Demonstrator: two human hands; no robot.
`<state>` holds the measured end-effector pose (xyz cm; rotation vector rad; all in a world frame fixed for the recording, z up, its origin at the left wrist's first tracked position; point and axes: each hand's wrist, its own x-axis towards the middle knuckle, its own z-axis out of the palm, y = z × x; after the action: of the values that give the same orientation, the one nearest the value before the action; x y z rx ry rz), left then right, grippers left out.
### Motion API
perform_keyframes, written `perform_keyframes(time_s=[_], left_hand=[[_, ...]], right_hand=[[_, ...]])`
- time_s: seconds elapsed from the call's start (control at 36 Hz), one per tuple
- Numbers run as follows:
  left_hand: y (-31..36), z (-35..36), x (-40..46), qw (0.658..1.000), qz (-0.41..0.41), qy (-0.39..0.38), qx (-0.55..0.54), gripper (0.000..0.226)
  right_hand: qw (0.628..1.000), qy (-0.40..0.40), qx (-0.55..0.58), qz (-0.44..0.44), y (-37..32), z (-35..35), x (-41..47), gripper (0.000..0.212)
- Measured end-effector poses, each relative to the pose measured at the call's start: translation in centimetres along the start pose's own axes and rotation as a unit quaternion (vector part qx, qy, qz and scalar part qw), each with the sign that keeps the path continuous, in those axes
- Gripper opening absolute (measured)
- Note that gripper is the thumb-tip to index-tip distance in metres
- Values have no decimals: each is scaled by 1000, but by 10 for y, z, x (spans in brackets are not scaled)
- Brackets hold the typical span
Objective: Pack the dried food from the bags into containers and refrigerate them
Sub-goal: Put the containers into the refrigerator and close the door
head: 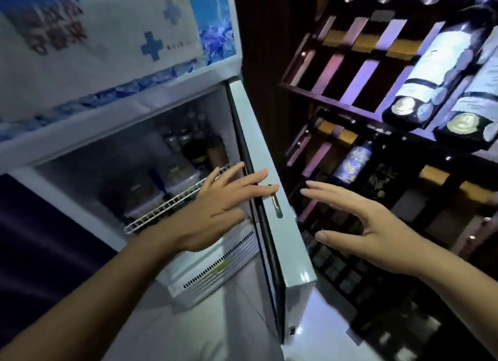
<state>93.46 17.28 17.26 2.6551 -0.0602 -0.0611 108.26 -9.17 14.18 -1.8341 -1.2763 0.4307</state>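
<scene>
Taking the open fridge door [272,199] as the landmark, seen edge-on and running from the lower foreground up and away, the two hands sit on opposite sides of it. The right hand [369,226] is on its outer side, near but apart from the face, fingers spread and slightly curled, holding nothing. The left hand [223,207] is on the inner side, open and empty too, its fingertips [266,190] laid over the door's edge just above the handle slot [277,207]. Beyond the door's inner side, on the white wire shelf [172,201], sit the clear lidded containers [164,190] with brownish contents, already inside the cabinet; darker jars stand behind them, too blurred to identify. So the packing looks done, and the move ahead probably turns on the door: its long edge stands upright between the hands, and the left hand is the nearer, already touching it.
</scene>
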Motion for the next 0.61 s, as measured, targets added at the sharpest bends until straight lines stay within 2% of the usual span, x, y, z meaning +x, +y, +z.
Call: perform_keyframes(time_s=[0.17, 0.28, 0.44, 0.53, 0.61], left_hand=[[-19, -8, -50, 996, -69, 51, -1, 47], [-29, -17, -81, 988, -135, 71, -4, 44], [-41, -39, -113, 954, -290, 54, 50, 53], [-46, -39, -127, 928, -355, 56, 102, 63], [-49, -29, -141, 900, -403, 97, 136, 71]], right_hand=[[982, -93, -140, -80, -10, 24, 80, 88], [950, -139, -244, -136, -17, 53, 130, 92], [941, -121, -240, -203, -28, 94, 183, 77], [936, -108, -255, -216, -34, 119, 203, 79], [929, -91, -279, -224, -39, 142, 223, 82]])
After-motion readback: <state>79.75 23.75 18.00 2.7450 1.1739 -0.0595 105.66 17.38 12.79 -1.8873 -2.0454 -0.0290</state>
